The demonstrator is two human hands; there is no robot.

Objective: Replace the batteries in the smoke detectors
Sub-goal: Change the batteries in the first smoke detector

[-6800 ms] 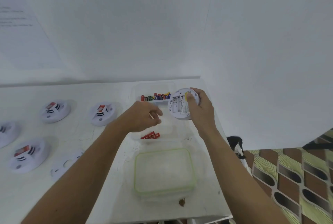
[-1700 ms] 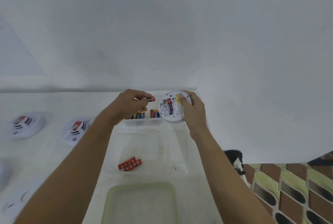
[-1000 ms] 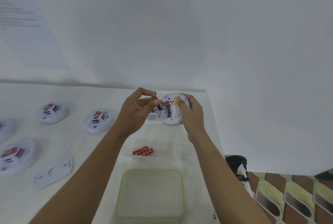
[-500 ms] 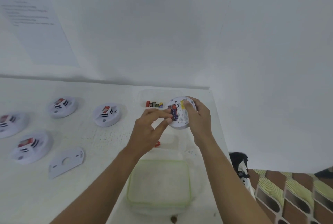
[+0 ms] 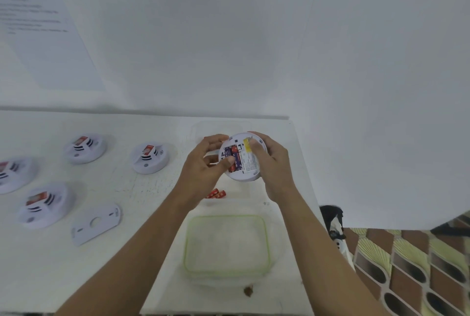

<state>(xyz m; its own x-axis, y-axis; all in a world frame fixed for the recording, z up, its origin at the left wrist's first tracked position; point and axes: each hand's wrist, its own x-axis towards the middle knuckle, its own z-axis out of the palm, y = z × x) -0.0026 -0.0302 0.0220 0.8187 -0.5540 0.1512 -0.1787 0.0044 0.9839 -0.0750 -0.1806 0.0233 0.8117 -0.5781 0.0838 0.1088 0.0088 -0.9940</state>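
Both hands hold a round white smoke detector (image 5: 248,163) up above the table, its back side facing me. My right hand (image 5: 273,163) grips its right rim. My left hand (image 5: 206,165) cups the left rim, thumb pressing on red and purple batteries (image 5: 234,159) lying in the open compartment. Two red batteries (image 5: 216,193) lie on the table just below my left wrist, inside a shallow clear container. A loose white mounting plate (image 5: 95,224) lies on the table to the left.
Several other white smoke detectors (image 5: 150,158) (image 5: 85,147) (image 5: 43,205) sit on the white table at left. A clear box with a green-rimmed lid (image 5: 226,244) stands near the front edge. The table's right edge (image 5: 305,188) drops to a patterned floor. A wall rises behind.
My left hand carried a battery from the far container to the detector and now presses it into the compartment. The detector stays in my right hand.
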